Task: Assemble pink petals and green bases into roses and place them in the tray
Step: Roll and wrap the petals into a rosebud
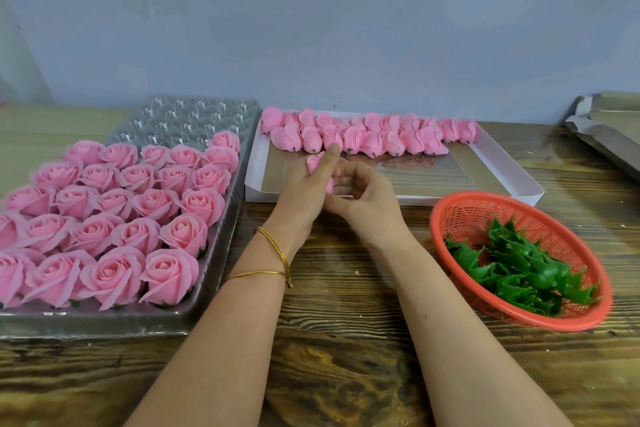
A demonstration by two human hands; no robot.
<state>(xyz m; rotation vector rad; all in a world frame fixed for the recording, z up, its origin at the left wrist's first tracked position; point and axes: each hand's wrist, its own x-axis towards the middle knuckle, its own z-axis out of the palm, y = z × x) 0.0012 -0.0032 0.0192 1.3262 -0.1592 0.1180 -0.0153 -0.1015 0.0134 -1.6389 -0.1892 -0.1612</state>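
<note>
Both curled round petals [314,161]: left fingers [329,163], right fingers [348,180].

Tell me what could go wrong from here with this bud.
The left hand grips the pink bud; squeezing may crease its petals. The tray has empty cells only at its far end, so reaching over could brush the finished roses. The green bases lie in the basket, none visibly in hand; the bud could go in bare.

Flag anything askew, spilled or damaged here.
Nothing stands out. Roses sit in rows in the tray, petal buds line the white box, green bases lie in the red basket, left hand and right hand hold one pink bud.
</note>
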